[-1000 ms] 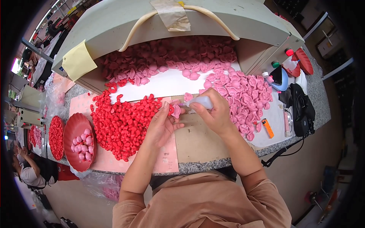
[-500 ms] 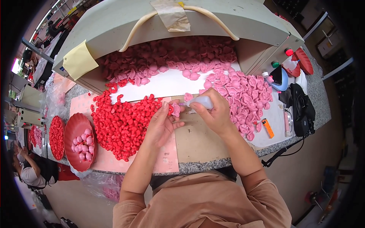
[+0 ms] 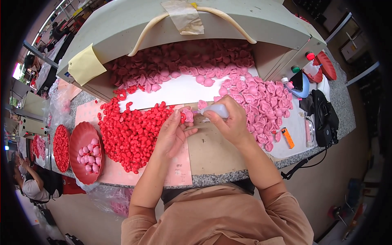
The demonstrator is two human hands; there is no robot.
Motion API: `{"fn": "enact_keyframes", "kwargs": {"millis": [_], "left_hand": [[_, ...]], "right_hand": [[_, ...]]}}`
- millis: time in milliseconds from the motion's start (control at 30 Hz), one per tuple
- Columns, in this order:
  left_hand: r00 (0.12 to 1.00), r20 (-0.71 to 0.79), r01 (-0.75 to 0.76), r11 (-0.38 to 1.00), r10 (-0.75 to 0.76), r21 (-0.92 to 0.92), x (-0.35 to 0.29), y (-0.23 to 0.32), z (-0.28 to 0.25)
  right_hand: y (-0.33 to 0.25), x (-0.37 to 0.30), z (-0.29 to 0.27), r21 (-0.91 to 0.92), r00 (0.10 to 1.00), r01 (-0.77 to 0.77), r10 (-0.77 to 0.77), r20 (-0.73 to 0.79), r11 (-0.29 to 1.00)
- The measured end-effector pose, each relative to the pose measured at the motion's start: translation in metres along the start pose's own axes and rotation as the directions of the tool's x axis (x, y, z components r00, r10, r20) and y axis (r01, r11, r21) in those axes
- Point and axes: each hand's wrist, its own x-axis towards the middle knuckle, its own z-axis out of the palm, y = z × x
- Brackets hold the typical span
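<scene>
My left hand (image 3: 172, 134) pinches a small pink petal-edged plastic piece (image 3: 188, 115) between thumb and fingertips, with a bit of red showing beside it. The other fingers of that hand are loosely curled. In my right hand (image 3: 231, 122) is a translucent squeeze bottle (image 3: 216, 109), tilted so its thin nozzle points left at the pink piece. Whether the tip touches it I cannot tell. A heap of small red rounded pieces (image 3: 130, 134) lies left of my hands, and a heap of pink petal-shaped pieces (image 3: 261, 102) lies to the right.
Ahead stands a grey metal housing (image 3: 228, 24) with more pink pieces under it. At left are a red scalloped bowl (image 3: 83, 178) of pink balls and a dish of red pieces (image 3: 61, 147). An orange lighter (image 3: 287, 138) and a black bag (image 3: 325, 118) lie at right.
The pink piece has turned slightly and shifted a little left in my left fingers, away from the nozzle. My right hand and the bottle have hardly moved.
</scene>
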Motion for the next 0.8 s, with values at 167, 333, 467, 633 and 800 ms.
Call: {"fn": "enact_keyframes", "kwargs": {"millis": [167, 333, 467, 633, 800], "left_hand": [[0.999, 0.026, -0.018, 1.0, 0.019, -0.017, -0.0002, 0.0002, -0.0005], [0.997, 0.041, -0.066, 0.998, 0.067, -0.018, 0.0012, -0.0012, -0.0003], [0.996, 0.032, -0.077, 0.997, 0.077, -0.019, 0.0, -0.0011, 0.0026], [0.995, 0.04, -0.089, 0.996, 0.09, -0.023, -0.0005, 0.0006, 0.0051], [0.994, 0.043, -0.104, 0.994, 0.105, -0.027, 0.0, 0.001, 0.005]], "right_hand": [[-0.0009, -0.0002, -0.0002, -0.004, 1.0, -0.007, 0.007, 0.001, 1.0], [-0.001, -0.0004, -0.0005, -0.025, 0.999, 0.028, -0.028, -0.024, 0.999], [0.0004, -0.0004, -0.0003, -0.023, 0.998, 0.05, -0.051, -0.041, 0.998], [0.0003, 0.0004, -0.0005, -0.041, 0.996, 0.072, -0.074, -0.052, 0.997], [0.0, 0.0, -0.0006, -0.05, 0.996, 0.078, -0.08, -0.05, 0.996]]}}
